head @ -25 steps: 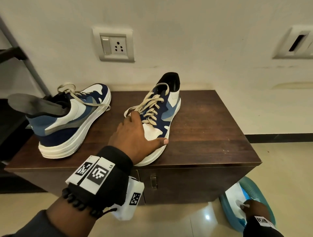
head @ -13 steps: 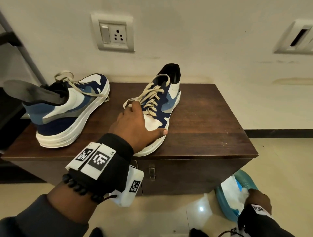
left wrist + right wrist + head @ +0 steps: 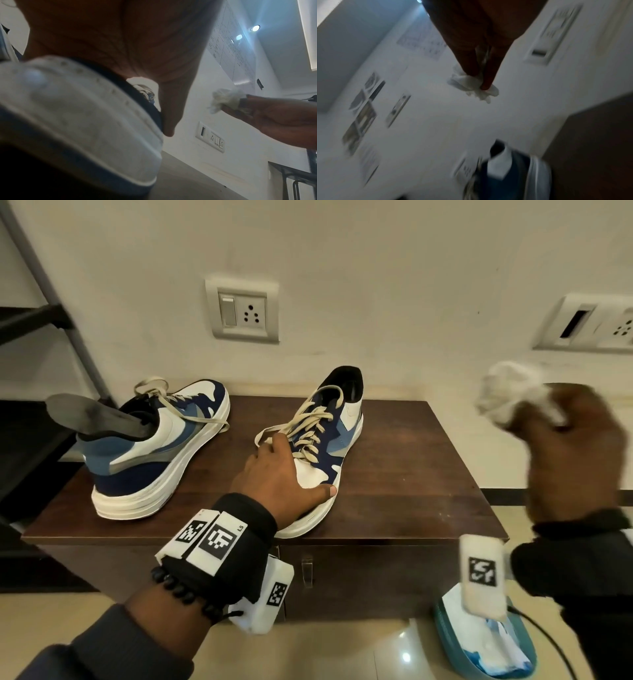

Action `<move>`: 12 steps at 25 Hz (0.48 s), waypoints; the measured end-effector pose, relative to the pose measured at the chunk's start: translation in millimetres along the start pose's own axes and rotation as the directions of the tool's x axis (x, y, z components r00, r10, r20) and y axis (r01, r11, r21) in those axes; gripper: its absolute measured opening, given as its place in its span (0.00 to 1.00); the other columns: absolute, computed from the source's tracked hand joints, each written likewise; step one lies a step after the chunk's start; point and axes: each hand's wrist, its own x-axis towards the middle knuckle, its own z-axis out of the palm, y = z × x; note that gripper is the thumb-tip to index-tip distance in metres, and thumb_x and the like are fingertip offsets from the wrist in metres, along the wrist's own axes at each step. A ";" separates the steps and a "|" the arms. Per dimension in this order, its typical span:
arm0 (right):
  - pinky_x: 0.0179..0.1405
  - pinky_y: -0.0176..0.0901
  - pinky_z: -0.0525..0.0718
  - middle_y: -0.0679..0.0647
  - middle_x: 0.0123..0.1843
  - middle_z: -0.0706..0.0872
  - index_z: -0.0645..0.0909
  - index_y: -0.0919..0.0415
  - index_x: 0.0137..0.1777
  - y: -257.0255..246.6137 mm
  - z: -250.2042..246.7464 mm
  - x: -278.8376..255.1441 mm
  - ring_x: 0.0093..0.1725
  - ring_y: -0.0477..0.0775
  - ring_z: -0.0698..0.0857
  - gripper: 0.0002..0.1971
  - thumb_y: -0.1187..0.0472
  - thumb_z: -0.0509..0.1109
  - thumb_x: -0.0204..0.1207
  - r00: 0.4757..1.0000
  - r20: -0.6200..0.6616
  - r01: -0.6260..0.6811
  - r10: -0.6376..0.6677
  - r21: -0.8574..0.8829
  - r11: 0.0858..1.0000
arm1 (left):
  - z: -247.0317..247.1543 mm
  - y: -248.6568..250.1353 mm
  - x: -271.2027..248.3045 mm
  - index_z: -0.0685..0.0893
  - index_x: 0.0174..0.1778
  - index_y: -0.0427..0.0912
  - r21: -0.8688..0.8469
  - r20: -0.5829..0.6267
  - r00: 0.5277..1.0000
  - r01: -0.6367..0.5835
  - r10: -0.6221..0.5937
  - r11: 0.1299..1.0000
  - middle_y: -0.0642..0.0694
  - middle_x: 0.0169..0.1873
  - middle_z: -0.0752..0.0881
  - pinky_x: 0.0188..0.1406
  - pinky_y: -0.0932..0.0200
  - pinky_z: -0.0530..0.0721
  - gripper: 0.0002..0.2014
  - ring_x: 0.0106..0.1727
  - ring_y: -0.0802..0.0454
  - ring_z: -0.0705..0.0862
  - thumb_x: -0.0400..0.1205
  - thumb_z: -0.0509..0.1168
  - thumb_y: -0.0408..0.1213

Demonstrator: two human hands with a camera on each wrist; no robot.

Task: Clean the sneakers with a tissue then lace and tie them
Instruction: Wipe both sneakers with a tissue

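Note:
Two blue and white sneakers stand on a dark wooden cabinet (image 3: pixel 411 474). The right sneaker (image 3: pixel 337 436) has cream laces (image 3: pixel 308 426) loosely threaded, its toe toward me. My left hand (image 3: pixel 284 474) grips its toe, thumb curled along the toe's right side; the toe (image 3: pixel 77 108) fills the left wrist view. The left sneaker (image 3: pixel 164 446) points away, its grey insole (image 3: pixel 92 416) sticking out of the heel. My right hand (image 3: pixel 568 446) is raised at the right, blurred, pinching a crumpled white tissue (image 3: pixel 507 395) (image 3: pixel 471 83) (image 3: pixel 224 98) above the cabinet's right end.
A teal tub of tissues (image 3: pixel 486 645) sits on the tiled floor at the cabinet's right front. Wall sockets (image 3: pixel 243 313) are mounted behind the shoes, another plate (image 3: pixel 589 326) at the right. A dark metal rack (image 3: pixel 41 320) stands at the left.
My right hand has risen from the tissue tub on the floor to above the cabinet's right end, carrying a crumpled tissue. The left hand has stayed on the right sneaker's toe.

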 end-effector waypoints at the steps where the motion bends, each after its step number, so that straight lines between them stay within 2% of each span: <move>1: 0.49 0.48 0.85 0.52 0.49 0.88 0.81 0.55 0.52 -6.9 16.5 -11.9 0.48 0.48 0.86 0.11 0.65 0.74 0.72 0.996 0.087 -0.013 0.010 0.042 0.999 | -0.2 -0.2 -0.6 0.57 0.76 0.43 -0.005 0.002 1.000 -0.003 0.003 1.000 0.40 0.76 0.68 0.70 0.42 0.74 0.50 0.74 0.41 0.71 0.67 0.71 0.66; 2: 0.48 0.44 0.84 0.51 0.49 0.88 0.80 0.53 0.52 -25.3 39.8 -23.8 0.48 0.50 0.86 0.12 0.67 0.73 0.72 0.985 0.166 -0.052 0.042 0.057 0.997 | 0.0 -0.7 -1.0 0.57 0.76 0.43 -0.010 0.001 1.000 -0.006 0.006 1.000 0.41 0.76 0.68 0.70 0.42 0.74 0.50 0.74 0.41 0.71 0.66 0.71 0.67; 4: 0.46 0.38 0.82 0.50 0.49 0.87 0.82 0.52 0.51 -19.3 87.0 -47.2 0.48 0.49 0.85 0.12 0.69 0.72 0.73 0.933 0.358 -0.038 0.033 0.009 0.999 | 0.9 -2.7 -1.9 0.58 0.76 0.44 -0.016 -0.004 1.000 -0.015 0.015 1.000 0.41 0.76 0.68 0.70 0.43 0.74 0.50 0.74 0.42 0.71 0.66 0.70 0.68; 6: 0.46 0.33 0.80 0.47 0.50 0.83 0.84 0.50 0.48 -6.7 108.3 -52.7 0.50 0.40 0.81 0.11 0.69 0.72 0.73 0.949 0.314 0.046 -0.010 -0.107 0.993 | 1.5 -6.0 -2.2 0.58 0.77 0.45 -0.014 -0.006 1.000 -0.024 0.024 1.000 0.42 0.76 0.68 0.70 0.43 0.75 0.50 0.74 0.43 0.71 0.66 0.69 0.69; 8: 0.49 0.23 0.76 0.46 0.55 0.80 0.83 0.50 0.50 3.4 111.6 -60.2 0.55 0.34 0.77 0.09 0.65 0.72 0.74 0.943 0.332 0.003 0.024 -0.078 0.997 | 1.4 -8.9 -1.9 0.59 0.76 0.46 -0.006 -0.006 1.000 -0.030 0.030 1.000 0.44 0.75 0.69 0.69 0.45 0.75 0.49 0.73 0.44 0.72 0.66 0.68 0.70; 9: 0.53 0.23 0.76 0.46 0.60 0.78 0.83 0.50 0.55 3.3 111.5 -68.6 0.59 0.34 0.77 0.09 0.59 0.71 0.76 0.919 0.393 -0.026 0.035 -0.029 0.999 | 1.3 -9.1 -1.8 0.60 0.75 0.47 -0.002 -0.004 1.000 -0.031 0.031 1.000 0.44 0.74 0.70 0.69 0.46 0.76 0.48 0.72 0.45 0.72 0.66 0.68 0.70; 10: 0.58 0.25 0.76 0.45 0.65 0.76 0.82 0.50 0.60 4.1 109.9 -75.6 0.64 0.36 0.75 0.12 0.52 0.69 0.77 0.891 0.452 -0.040 0.041 -0.012 0.999 | 1.5 -8.7 -2.0 0.60 0.75 0.47 0.005 -0.005 1.000 -0.027 0.027 1.000 0.44 0.74 0.70 0.68 0.47 0.76 0.47 0.72 0.45 0.72 0.67 0.68 0.69; 11: 0.63 0.28 0.75 0.45 0.69 0.74 0.81 0.51 0.64 5.4 107.5 -81.3 0.68 0.38 0.73 0.17 0.47 0.65 0.79 0.881 0.473 -0.016 0.021 -0.016 1.000 | 1.8 -7.6 -1.9 0.59 0.75 0.47 0.019 -0.011 1.000 -0.026 0.026 0.999 0.43 0.74 0.70 0.68 0.47 0.76 0.46 0.72 0.44 0.72 0.67 0.68 0.69; 12: 0.65 0.27 0.72 0.47 0.71 0.73 0.81 0.53 0.66 8.8 107.5 -84.6 0.69 0.40 0.72 0.18 0.48 0.63 0.80 0.890 0.455 0.062 -0.030 -0.057 0.996 | 2.1 -6.2 -1.7 0.59 0.75 0.47 0.036 -0.018 0.999 -0.026 0.027 0.999 0.43 0.74 0.70 0.68 0.47 0.76 0.46 0.72 0.44 0.72 0.68 0.67 0.68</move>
